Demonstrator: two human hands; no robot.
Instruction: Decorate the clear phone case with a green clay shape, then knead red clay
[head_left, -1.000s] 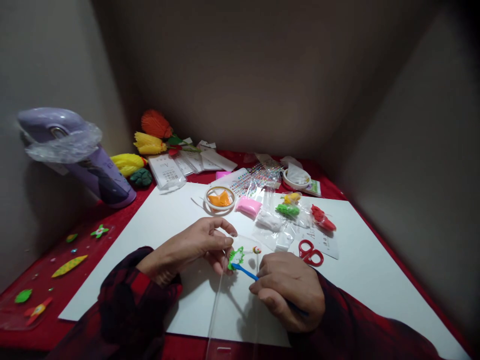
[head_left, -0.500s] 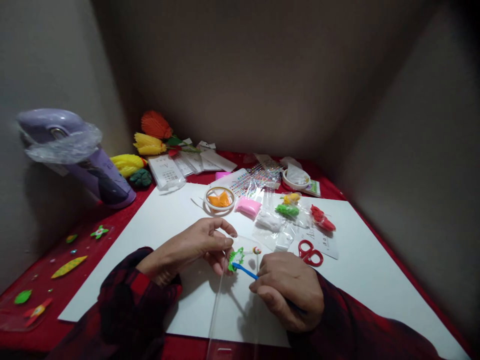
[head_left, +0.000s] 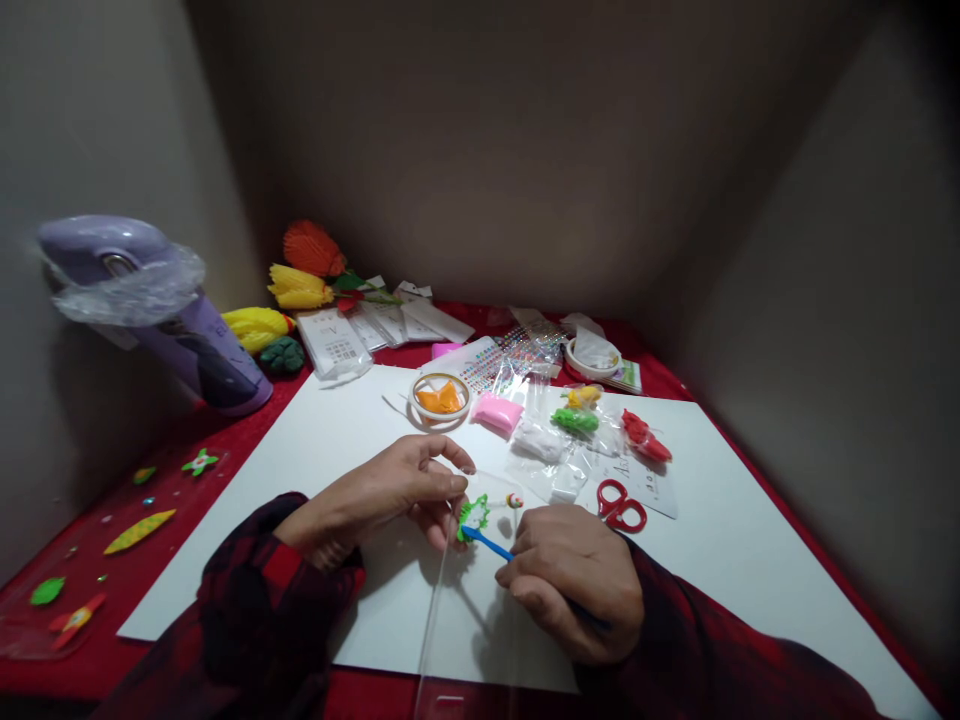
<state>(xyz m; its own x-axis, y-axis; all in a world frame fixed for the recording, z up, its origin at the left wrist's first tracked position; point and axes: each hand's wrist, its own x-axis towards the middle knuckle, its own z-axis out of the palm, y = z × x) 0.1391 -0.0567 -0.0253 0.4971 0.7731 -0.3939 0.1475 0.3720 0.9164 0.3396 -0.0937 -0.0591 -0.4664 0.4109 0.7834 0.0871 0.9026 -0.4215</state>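
My left hand (head_left: 390, 495) pinches the edge of a clear plastic sheet (head_left: 465, 600) that bears a small green clay figure (head_left: 472, 515). My right hand (head_left: 574, 585) is closed round a blue modelling tool (head_left: 487, 545), whose tip touches the green figure. Beside the figure stands a tiny red and yellow clay piece (head_left: 514, 500). Both hands rest over a white board (head_left: 750, 540) on a red table (head_left: 150, 480). Both sleeves are dark red plaid.
Red scissors (head_left: 621, 505) lie right of my hands. Bags of pink (head_left: 496, 412), white (head_left: 536, 440), green (head_left: 576, 420) and red clay (head_left: 643, 435), and an orange clay tub (head_left: 440, 398), sit behind. A purple device (head_left: 150, 310) stands at left. Foam shapes (head_left: 139, 530) lie near the left edge.
Almost nothing differs. My right hand shifted the blue tool very slightly against the green figure; my left hand kept its pinch.
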